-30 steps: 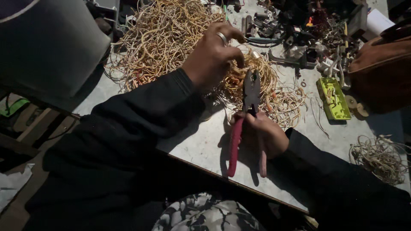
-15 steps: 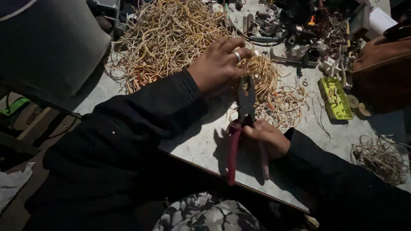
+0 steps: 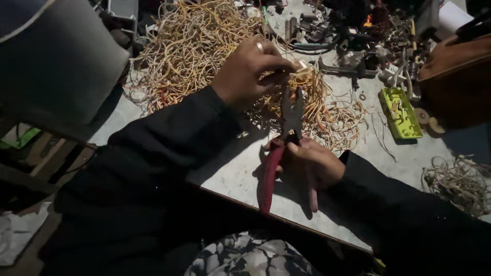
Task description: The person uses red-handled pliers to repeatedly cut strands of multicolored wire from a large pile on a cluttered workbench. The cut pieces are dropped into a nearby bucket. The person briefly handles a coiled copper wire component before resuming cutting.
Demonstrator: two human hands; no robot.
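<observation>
One pair of pliers [image 3: 286, 138]: grey steel head, red handles, head pointing to the far edge of the grey table [image 3: 235, 174], near its front edge. Right hand [image 3: 312, 163] closed around the handles, which stand spread. Left hand [image 3: 250, 71] curled, fingertips pinched at the plier head; what they pinch is too small to tell. One large heap of yellow-tan wire [image 3: 199, 46] lies beyond the hands. One smaller wire coil [image 3: 458, 181] at the right edge. One green tray [image 3: 399, 112] nearby.
</observation>
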